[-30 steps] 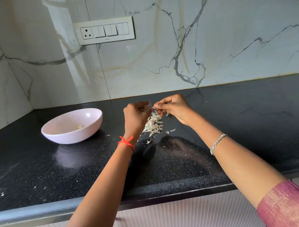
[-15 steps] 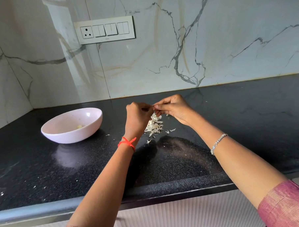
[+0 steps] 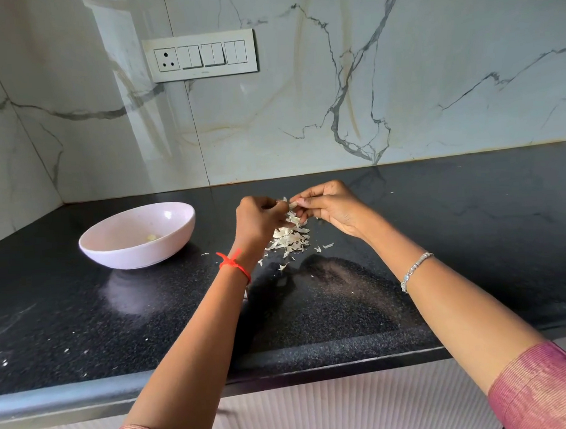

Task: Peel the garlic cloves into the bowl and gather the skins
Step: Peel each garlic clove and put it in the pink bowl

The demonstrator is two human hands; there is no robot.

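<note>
1. Above the counter, just over the heap of skins, a small pale garlic clove [image 3: 291, 203] is held in the air between both hands.
2. The left hand [image 3: 259, 220] has its fingers curled and pinches the clove from the left. The right hand [image 3: 331, 205] nips it from the right with thumb and fingertips, the other fingers folded under.
3. A second ago a thin strip showed in a slight gap between the hands. That gap has since closed and the fingertips now meet at the clove. I judge this a fresh grip for another pull of skin, so peeling is mid-way on this clove.
4. The clove's long axis seems to run left to right, from one hand to the other and about level (most of it is hidden by fingers, so which end is the tip I cannot tell).
5. Directly below lies the loose pile of white papery skins [image 3: 290, 236], unchanged, with a few stray flakes near it on the black speckled stone countertop [image 3: 437, 223].
6. Well to the left stands the pale pink round bowl [image 3: 131, 253], unmoved, with one peeled yellowish clove [image 3: 151, 237] inside.
</note>
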